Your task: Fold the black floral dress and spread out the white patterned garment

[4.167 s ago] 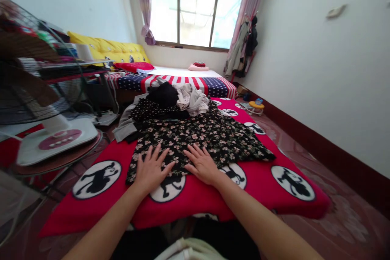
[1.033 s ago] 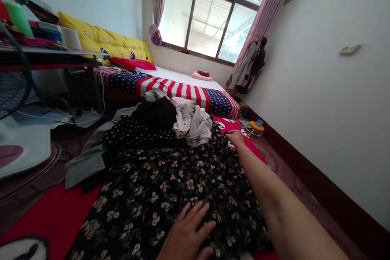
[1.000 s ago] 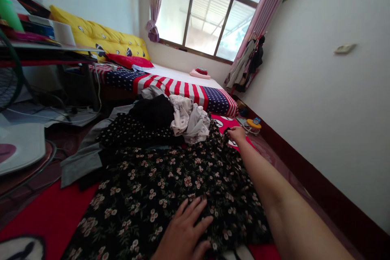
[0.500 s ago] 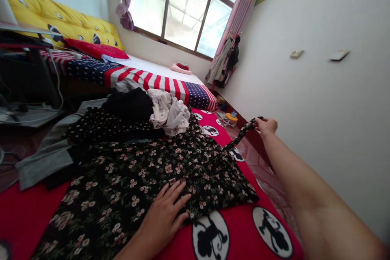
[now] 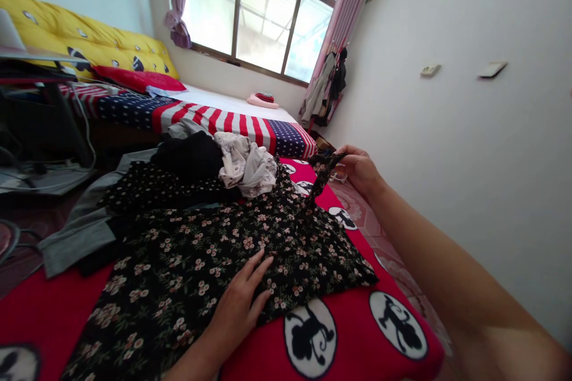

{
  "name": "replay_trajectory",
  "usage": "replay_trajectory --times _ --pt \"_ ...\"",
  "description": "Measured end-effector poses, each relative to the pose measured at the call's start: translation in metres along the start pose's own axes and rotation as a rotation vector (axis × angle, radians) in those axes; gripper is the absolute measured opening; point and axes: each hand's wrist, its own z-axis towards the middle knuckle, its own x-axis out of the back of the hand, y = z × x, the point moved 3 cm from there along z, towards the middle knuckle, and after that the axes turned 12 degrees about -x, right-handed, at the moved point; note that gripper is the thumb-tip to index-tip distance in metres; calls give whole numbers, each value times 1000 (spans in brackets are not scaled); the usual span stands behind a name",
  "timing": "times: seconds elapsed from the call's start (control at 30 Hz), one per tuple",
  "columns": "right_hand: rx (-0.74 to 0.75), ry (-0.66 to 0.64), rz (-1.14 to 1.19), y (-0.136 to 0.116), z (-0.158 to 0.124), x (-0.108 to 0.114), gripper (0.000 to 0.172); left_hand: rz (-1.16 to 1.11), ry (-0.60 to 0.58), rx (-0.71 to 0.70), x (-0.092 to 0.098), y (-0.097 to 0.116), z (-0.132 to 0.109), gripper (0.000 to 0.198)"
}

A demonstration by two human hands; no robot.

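Note:
A black floral garment (image 5: 214, 250) lies spread over a red blanket (image 5: 357, 333) with monkey prints. My left hand (image 5: 241, 297) rests flat on the garment near its close edge, fingers stretched out. My right hand (image 5: 360, 169) pinches the end of a narrow floral fabric tie (image 5: 320, 181) that belongs to the garment, lifted above its right side. The tie sags and bends between my fingers and the cloth. Just beyond the garment is a pile of clothes: a black piece (image 5: 190, 158), a pale printed piece (image 5: 243, 161) and a dotted black piece (image 5: 143, 187).
Grey trousers (image 5: 78, 238) trail off the pile on the left. A dark desk (image 5: 49, 119) with cables stands at far left. Behind is a bed with a flag-patterned cover (image 5: 210, 117). A white wall (image 5: 469, 161) rises on the right, with hanging clothes (image 5: 324, 86) in the corner.
My right hand has moved left, bringing the tie inward over the garment, so the tie now hangs bent instead of stretched out to the right. My left hand has shifted slightly left on the cloth.

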Motion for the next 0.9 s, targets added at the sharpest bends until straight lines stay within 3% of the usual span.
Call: replay_trajectory --times 0.1,0.17,0.3,0.4,0.5,0.6,0.67,0.77,0.83,0.9 --pt "4 -292 -119 -1 -21 -47 13 -69 259 72 28 4 20 63" --pt "-6 -446 -222 3 -36 -76 14 -70 347 72 49 12 40 75" --pt "-35 -667 -273 21 -62 -123 15 -27 304 34 73 29 78 102" --pt "-37 -774 -221 36 -75 -134 28 -111 315 152 75 26 86 86" --pt "6 -627 -417 58 -78 -114 47 -247 408 348 71 7 79 59" --pt "6 -339 -949 98 -79 -73 60 -475 460 527 65 -15 69 52" --pt "-67 -221 -1236 131 -82 -47 68 -637 457 602 63 -25 65 48" --pt "-102 -78 -1379 171 -88 -21 47 -678 424 586 71 -32 68 43" --pt "-61 25 -1333 185 -91 -11 26 -525 356 499 85 -33 75 39" --pt "-11 110 -1214 189 -91 -2 18 -284 286 373 105 -32 86 34"
